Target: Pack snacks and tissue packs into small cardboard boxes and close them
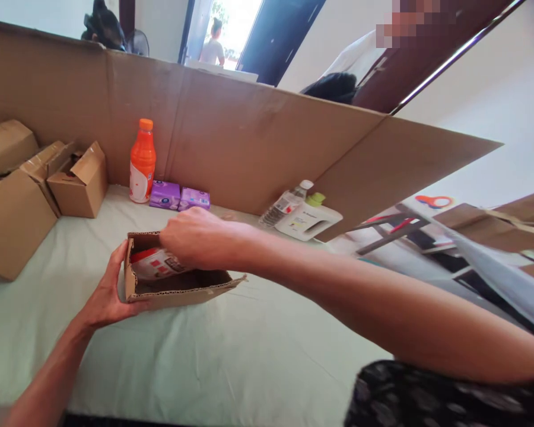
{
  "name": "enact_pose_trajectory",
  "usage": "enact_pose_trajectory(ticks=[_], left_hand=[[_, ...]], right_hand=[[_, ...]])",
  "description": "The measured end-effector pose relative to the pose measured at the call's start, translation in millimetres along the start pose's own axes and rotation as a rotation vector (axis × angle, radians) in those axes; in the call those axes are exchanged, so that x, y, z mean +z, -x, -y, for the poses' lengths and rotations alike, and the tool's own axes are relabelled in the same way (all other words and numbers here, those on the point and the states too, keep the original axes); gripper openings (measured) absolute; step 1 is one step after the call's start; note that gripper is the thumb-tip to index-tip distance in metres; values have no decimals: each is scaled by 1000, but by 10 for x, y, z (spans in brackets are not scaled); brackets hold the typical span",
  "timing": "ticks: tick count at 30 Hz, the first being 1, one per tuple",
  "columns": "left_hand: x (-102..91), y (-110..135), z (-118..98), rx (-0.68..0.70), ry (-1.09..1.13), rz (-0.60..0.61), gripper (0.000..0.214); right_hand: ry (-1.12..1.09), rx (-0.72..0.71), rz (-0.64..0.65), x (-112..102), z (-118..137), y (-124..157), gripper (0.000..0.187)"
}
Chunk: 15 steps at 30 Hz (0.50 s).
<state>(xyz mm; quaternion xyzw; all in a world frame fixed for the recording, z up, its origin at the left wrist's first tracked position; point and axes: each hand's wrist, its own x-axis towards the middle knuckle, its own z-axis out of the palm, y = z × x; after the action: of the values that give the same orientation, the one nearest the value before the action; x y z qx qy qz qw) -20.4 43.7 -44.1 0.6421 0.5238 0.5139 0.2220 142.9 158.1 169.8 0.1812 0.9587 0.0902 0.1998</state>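
Note:
An uncovered cardboard box (178, 298) lies on the pale green cloth in front of me. My left hand (111, 296) grips its left end, thumb along the near side and fingers at the far-left corner. Inside the box is a red and white printed packet (153, 264). My right hand (193, 237) reaches over the box's far edge with curled fingers, touching or holding the packet's right part; its fingertips are hidden inside the box.
Cardboard boxes (18, 219) stand at the left. Along the cardboard wall (231, 136) are an orange bottle (143, 163), two purple packs (165, 196), a clear bottle (285, 204) and a white jug (307, 222). Orange-handled scissors (434, 201) lie right. People are beyond the wall.

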Motion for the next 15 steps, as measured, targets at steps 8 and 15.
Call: enact_pose_trajectory(ticks=[8, 15], left_hand=[[-39, 50, 81, -2, -1, -12, 118], [-51, 9, 114, -7, -54, -7, 118]], right_hand=[[-217, -30, 61, 440, 114, -358, 28], [-304, -124, 62, 734, -36, -489, 29]])
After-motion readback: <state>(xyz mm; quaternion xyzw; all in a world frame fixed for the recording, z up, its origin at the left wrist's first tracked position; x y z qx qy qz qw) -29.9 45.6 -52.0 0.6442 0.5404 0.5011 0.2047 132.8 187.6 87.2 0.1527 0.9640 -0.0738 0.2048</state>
